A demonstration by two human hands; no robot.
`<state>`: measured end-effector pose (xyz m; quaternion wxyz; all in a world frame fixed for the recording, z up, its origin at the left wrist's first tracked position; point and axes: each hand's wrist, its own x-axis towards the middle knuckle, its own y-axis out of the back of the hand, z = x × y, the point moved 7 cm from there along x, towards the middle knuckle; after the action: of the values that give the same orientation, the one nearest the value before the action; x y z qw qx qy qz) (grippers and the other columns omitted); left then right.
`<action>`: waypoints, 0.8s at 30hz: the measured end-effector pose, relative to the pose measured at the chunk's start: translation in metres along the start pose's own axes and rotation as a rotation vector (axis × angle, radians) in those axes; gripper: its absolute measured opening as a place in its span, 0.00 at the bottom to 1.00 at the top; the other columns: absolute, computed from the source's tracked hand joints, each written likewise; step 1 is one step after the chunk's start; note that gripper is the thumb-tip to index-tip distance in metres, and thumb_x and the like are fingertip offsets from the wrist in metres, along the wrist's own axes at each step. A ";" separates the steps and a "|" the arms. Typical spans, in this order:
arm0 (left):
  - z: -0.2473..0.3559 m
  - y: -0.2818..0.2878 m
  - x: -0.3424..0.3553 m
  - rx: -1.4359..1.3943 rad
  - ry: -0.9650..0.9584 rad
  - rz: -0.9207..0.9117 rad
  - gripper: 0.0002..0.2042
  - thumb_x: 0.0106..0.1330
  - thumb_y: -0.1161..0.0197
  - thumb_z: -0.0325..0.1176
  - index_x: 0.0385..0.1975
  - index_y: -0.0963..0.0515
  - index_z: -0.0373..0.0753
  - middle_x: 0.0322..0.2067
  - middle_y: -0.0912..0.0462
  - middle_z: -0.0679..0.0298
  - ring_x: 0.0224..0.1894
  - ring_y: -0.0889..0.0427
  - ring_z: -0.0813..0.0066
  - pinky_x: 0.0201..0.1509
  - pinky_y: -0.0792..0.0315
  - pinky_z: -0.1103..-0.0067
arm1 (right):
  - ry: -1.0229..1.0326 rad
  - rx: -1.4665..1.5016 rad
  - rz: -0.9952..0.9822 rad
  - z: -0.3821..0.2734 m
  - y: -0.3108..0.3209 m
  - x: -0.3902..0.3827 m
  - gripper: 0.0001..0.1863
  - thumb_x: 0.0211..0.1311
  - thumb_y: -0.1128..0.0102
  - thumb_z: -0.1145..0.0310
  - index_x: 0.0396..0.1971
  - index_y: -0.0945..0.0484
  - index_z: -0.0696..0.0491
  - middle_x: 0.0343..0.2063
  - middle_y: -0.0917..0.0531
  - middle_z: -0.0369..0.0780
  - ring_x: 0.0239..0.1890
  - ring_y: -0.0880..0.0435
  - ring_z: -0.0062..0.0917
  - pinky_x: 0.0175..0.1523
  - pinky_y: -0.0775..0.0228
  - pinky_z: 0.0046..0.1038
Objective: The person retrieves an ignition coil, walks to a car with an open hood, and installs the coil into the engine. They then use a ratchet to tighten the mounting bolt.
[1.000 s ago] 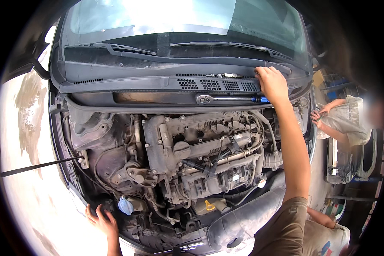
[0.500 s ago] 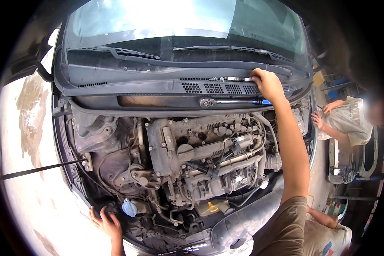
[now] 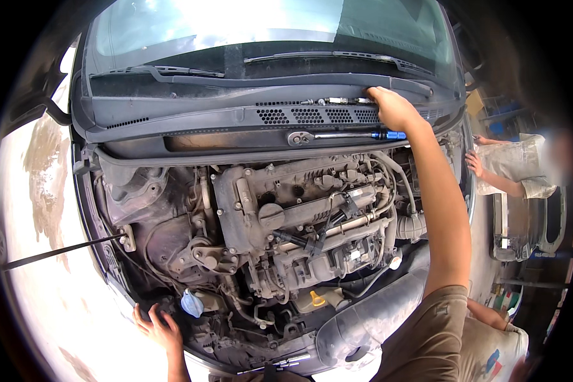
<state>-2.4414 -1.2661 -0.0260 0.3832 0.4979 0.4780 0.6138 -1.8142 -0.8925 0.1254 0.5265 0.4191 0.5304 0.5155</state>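
My right hand (image 3: 395, 109) reaches across the engine to the plastic cowl (image 3: 204, 109) below the windshield. Its fingers curl down at the right end of a row of small metal-and-white parts that look like spark plugs (image 3: 337, 100); what lies under the fingertips is hidden. Just below that hand a ratchet wrench (image 3: 337, 135) with a blue handle lies along the cowl's lower ledge. My left hand (image 3: 159, 328) rests at the car's front left edge, fingers spread and holding nothing, beside a blue cap (image 3: 191, 304).
The dusty engine (image 3: 299, 223) fills the bay, with a black connector harness (image 3: 315, 242) across it. A prop rod (image 3: 63, 249) crosses at left. Slim metal tools (image 3: 280, 364) lie at the front edge, beside a grey duct (image 3: 375, 325). Another person (image 3: 516, 167) stands at right.
The view has shifted, so the car sits slightly higher and further left. My right hand stays at the right end of the row of parts; my left hand stays at the front edge.
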 end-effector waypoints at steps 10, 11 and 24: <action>0.000 0.005 -0.003 0.013 0.012 0.007 0.11 0.59 0.41 0.30 0.42 0.21 0.43 0.65 0.34 0.50 0.68 0.39 0.43 0.67 0.42 0.53 | -0.068 -0.116 -0.055 -0.015 0.006 -0.015 0.18 0.59 0.49 0.79 0.50 0.29 0.50 0.49 0.20 0.42 0.53 0.20 0.42 0.53 0.25 0.42; 0.003 0.002 0.000 0.008 0.022 0.016 0.11 0.59 0.41 0.30 0.42 0.21 0.43 0.65 0.34 0.50 0.68 0.38 0.43 0.67 0.42 0.54 | -0.060 -0.115 -0.033 -0.012 0.015 -0.010 0.20 0.58 0.49 0.80 0.51 0.29 0.50 0.49 0.20 0.42 0.54 0.21 0.42 0.54 0.26 0.42; 0.007 0.003 0.001 0.033 -0.013 0.001 0.11 0.59 0.40 0.31 0.42 0.20 0.46 0.65 0.34 0.52 0.69 0.39 0.46 0.68 0.43 0.54 | 0.112 0.303 0.104 0.012 0.022 -0.022 0.08 0.64 0.43 0.77 0.41 0.28 0.59 0.40 0.20 0.50 0.46 0.23 0.46 0.51 0.32 0.41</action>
<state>-2.4342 -1.2646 -0.0229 0.3776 0.5085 0.4854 0.6027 -1.8019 -0.9099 0.1508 0.3996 0.4914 0.6080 0.4787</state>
